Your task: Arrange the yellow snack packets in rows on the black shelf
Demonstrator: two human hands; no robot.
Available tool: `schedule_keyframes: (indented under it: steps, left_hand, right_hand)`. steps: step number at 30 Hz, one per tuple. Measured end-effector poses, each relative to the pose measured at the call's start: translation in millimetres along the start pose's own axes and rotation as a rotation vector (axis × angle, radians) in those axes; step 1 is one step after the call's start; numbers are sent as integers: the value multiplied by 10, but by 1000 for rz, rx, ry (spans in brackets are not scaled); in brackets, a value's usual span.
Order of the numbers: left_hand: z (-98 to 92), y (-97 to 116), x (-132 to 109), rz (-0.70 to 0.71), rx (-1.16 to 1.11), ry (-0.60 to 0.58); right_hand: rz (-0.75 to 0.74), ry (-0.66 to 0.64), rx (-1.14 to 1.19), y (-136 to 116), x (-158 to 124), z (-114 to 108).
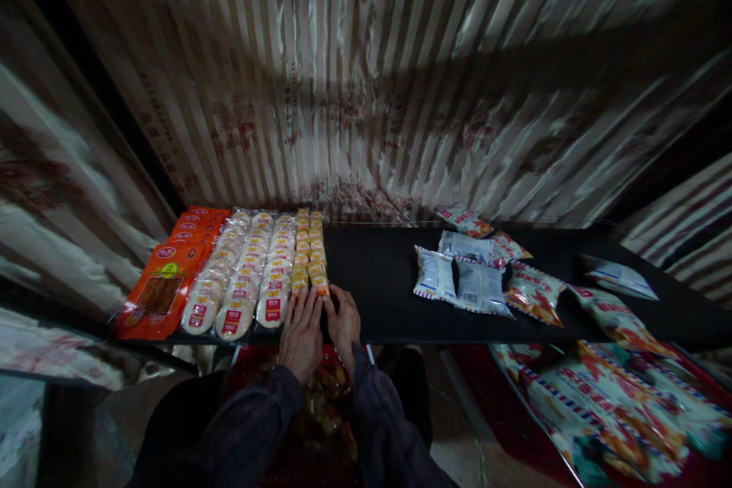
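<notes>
My left hand (303, 335) lies with fingers stretched forward, the tips touching the front of the small yellow wrapped packets (309, 248). Beside it, my right hand (345, 324) rests at the front right corner of these packets, its fingers slightly bent and apart from the thumb. The yellow packets form two narrow rows running back on a black shelf (377, 290). Immediately left of them are rows of round white crackers (232, 316) in clear wrappers with red labels. Farther left, orange snack pouches (163, 290) overlap in a row.
Several white and red snack bags (534, 291) lie loosely on the shelf's right half. A red crate (503, 415) below right holds more such bags. Beneath my forearms is another red crate (268, 366) with wrapped items. Striped, printed sheeting (343, 91) hangs behind the shelf.
</notes>
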State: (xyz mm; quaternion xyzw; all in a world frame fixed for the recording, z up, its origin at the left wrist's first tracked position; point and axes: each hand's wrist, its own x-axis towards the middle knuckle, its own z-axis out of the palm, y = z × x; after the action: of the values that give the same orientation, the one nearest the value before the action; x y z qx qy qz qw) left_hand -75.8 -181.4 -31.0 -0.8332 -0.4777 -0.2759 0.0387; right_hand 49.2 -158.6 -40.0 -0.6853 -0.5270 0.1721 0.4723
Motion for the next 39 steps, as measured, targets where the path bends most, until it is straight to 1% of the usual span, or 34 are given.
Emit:
schedule_keyframes:
  steps: [4, 9, 12, 16, 21, 25, 29, 31, 34, 39]
  left_hand:
    - [14, -17, -6, 5, 10, -8]
    - [55, -67, -27, 34, 29, -5]
    - [65, -98, -28, 74, 34, 3]
    - [49, -98, -12, 110, 41, 38]
    - [46, -70, 29, 127, 45, 53]
    - [44, -83, 61, 159, 61, 20]
    - [42, -123, 69, 208, 76, 52]
    - [46, -137, 70, 232, 81, 70]
    - [60, -140, 71, 262, 96, 107]
    - [77, -119, 77, 233, 71, 189]
  right_hand:
    - [-14, 9, 21, -8, -22, -11]
    - [-17, 72, 46, -13, 19, 17]
    - [17, 74, 91, -17, 113, 75]
    - [79, 18, 155, -34, 280, 164]
    - [135, 37, 236, -60, 404, 255]
    - [167, -46, 204, -89, 401, 286]
    - [172, -101, 181, -133, 375, 270]
    - [171, -100, 176, -155, 361, 255]
    - [137, -63, 167, -173, 327, 238]
    - [112, -6, 153, -111, 258, 233]
